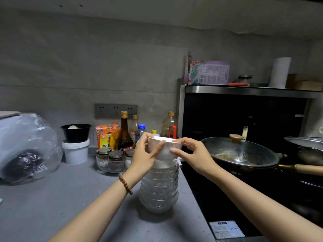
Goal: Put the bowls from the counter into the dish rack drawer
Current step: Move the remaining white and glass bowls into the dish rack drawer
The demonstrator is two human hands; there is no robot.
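White bowl (165, 147) sits at the top of a stack of glass bowls (159, 187) on the grey counter (73, 203), near the edge next to the stove. Left hand (145, 154) grips its left side, thumb on the rim. Right hand (190, 154) pinches the right rim. Beaded bracelet (125, 183) on left wrist. Behind: bottles (124, 131), spice jars (115, 155). Right: lidded wok (239, 152).
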